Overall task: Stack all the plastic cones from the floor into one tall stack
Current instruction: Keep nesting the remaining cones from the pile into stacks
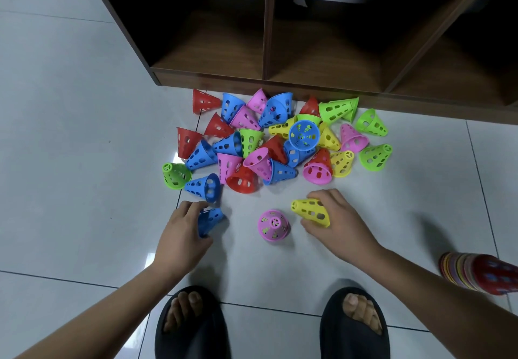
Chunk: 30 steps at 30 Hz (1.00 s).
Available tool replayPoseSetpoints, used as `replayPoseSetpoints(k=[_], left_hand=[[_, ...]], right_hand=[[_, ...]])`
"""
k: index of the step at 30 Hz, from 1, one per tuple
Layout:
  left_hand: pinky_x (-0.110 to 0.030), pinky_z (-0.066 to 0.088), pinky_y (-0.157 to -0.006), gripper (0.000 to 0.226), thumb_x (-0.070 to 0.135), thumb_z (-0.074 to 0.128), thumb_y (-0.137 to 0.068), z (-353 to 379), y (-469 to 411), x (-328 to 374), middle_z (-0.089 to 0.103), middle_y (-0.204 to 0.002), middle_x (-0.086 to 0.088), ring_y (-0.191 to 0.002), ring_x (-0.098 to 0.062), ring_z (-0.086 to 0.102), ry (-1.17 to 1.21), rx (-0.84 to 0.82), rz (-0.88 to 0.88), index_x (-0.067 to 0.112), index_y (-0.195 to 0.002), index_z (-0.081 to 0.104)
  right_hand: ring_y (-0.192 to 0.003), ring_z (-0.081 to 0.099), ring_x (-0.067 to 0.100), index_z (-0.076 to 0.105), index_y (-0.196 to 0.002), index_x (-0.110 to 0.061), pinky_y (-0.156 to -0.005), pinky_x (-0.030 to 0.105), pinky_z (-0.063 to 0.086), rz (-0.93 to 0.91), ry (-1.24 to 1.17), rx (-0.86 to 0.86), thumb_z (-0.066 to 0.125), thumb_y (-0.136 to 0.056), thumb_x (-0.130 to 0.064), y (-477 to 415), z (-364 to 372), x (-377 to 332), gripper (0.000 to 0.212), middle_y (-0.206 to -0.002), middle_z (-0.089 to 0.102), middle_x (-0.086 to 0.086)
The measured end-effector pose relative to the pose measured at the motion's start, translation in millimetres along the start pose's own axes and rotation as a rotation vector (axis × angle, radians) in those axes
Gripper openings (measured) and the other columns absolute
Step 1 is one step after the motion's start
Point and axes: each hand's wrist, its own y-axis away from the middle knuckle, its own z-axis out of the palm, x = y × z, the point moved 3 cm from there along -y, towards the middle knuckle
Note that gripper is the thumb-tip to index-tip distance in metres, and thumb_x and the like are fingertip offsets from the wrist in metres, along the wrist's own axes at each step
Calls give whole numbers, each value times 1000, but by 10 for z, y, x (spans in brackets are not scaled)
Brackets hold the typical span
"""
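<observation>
Several perforated plastic cones in red, blue, pink, green and yellow lie in a loose pile (274, 142) on the white tiled floor. My left hand (182, 232) grips a blue cone (208, 221) lying on its side. My right hand (336, 224) holds a yellow cone (311, 210), tilted with its tip pointing left. Between my hands a pink cone (273, 225) stands upright with green showing through its holes. Another blue cone (204, 187) lies just beyond my left hand.
A dark wooden shelf unit (322, 75) with open compartments stands right behind the pile. At the right edge lies a multicoloured stack of cones (482, 273) with a red one outermost. My feet in black slippers (193, 328) are at the bottom.
</observation>
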Motion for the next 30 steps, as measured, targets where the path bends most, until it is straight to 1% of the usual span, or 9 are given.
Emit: replayPoseSetpoints(k=[4, 7, 12, 15, 19, 22, 25, 28, 30], left_hand=[[-27, 53, -82, 63, 15, 82, -77, -73, -2, 89, 48, -121, 11, -102, -13, 63, 113, 22, -12, 27, -136, 62], [-25, 54, -83, 54, 16, 84, -77, -135, 1, 257, 48, -113, 12, -97, -8, 61, 233, 77, 35, 30, -126, 65], [-31, 56, -91, 40, 36, 85, -86, -282, 20, 641, 56, -113, 17, -106, -12, 63, 415, 124, 126, 38, -117, 61], [-38, 55, -97, 40, 33, 84, -90, -337, 73, 885, 61, -117, 13, -112, -18, 64, 482, 109, 224, 34, -123, 61], [-39, 56, -95, 42, 31, 85, -92, -314, 136, 1125, 63, -120, 12, -114, -19, 65, 519, 79, 290, 30, -126, 60], [-38, 55, -95, 45, 34, 84, -92, -221, 170, 1199, 61, -123, 16, -117, -14, 64, 483, 45, 345, 30, -129, 60], [-34, 54, -97, 48, 38, 83, -93, -129, 178, 1199, 58, -128, 20, -120, -7, 61, 435, 8, 390, 30, -133, 59], [-26, 50, -104, 55, 52, 80, -93, -67, 165, 1145, 55, -135, 20, -126, -1, 57, 365, -39, 429, 32, -138, 57], [-24, 47, -107, 61, 58, 80, -91, -70, 132, 1068, 54, -137, 20, -129, 0, 55, 330, -45, 424, 32, -141, 56]], right_hand=[[-108, 61, 3, 54, -120, -39, -90, 23, 49, -24, -211, -24, 76, -92, -46, 24, -3, -450, 36, -118, 61, -17], [-107, 62, 6, 50, -122, -39, -91, 25, 50, -49, -264, -76, 69, -97, -52, 69, 57, -610, 34, -114, 63, -15], [-109, 61, 6, 42, -130, -42, -96, 32, 50, -57, -247, -187, 58, -99, -62, 82, 195, -571, 39, -118, 61, -15], [-118, 56, 3, 41, -134, -44, -98, 26, 47, -55, -202, -216, 60, -100, -59, 96, 257, -474, 42, -129, 57, -14], [-131, 45, -3, 40, -139, -45, -104, 19, 41, -90, -122, -201, 69, -93, -58, 112, 337, -389, 56, -140, 45, -24], [-135, 44, 0, 40, -145, -41, -111, 28, 43, -84, -70, -215, 76, -87, -44, 115, 386, -278, 69, -143, 43, -23], [-135, 46, 7, 40, -149, -38, -111, 35, 45, -70, -20, -249, 71, -83, -30, 107, 391, -177, 73, -144, 43, -19], [-131, 49, 13, 44, -148, -33, -108, 39, 48, -67, 9, -219, 65, -82, -20, 66, 335, -100, 70, -141, 46, -14], [-127, 51, 15, 50, -144, -27, -105, 40, 49, -88, 38, -131, 65, -86, -15, -6, 237, -66, 61, -138, 48, -10]])
